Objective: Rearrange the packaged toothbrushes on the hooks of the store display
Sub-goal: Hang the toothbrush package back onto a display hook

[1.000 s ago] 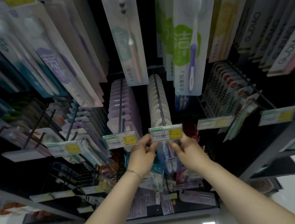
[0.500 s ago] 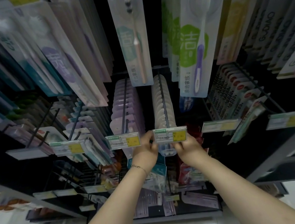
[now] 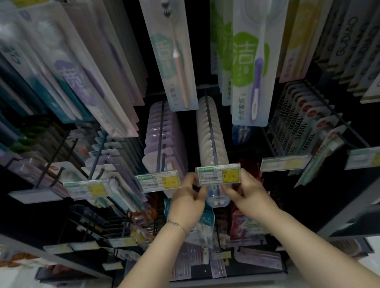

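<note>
Up at the middle hook (image 3: 209, 120) with both arms; pinching the front toothbrush pack (image 3: 216, 198) at its left edge with the left hand (image 3: 187, 205), fingers curled onto it; clamping its right edge with the right hand (image 3: 248, 192), thumb and fingers closed on the clear blister; holding that pack just under the price tag (image 3: 218, 175) at the hook's tip, against the tag's lower edge. Behind it on the same hook, a close-packed file of cream packs (image 3: 205, 141) running back to the panel; on the next hook to the left, equally full, lilac packs (image 3: 171, 131) behind a second tag (image 3: 159, 181). Above, hanging from the upper row, a pink-handled brush pack (image 3: 173, 53) and a green-labelled pack (image 3: 252, 56) with a purple brush.
</note>
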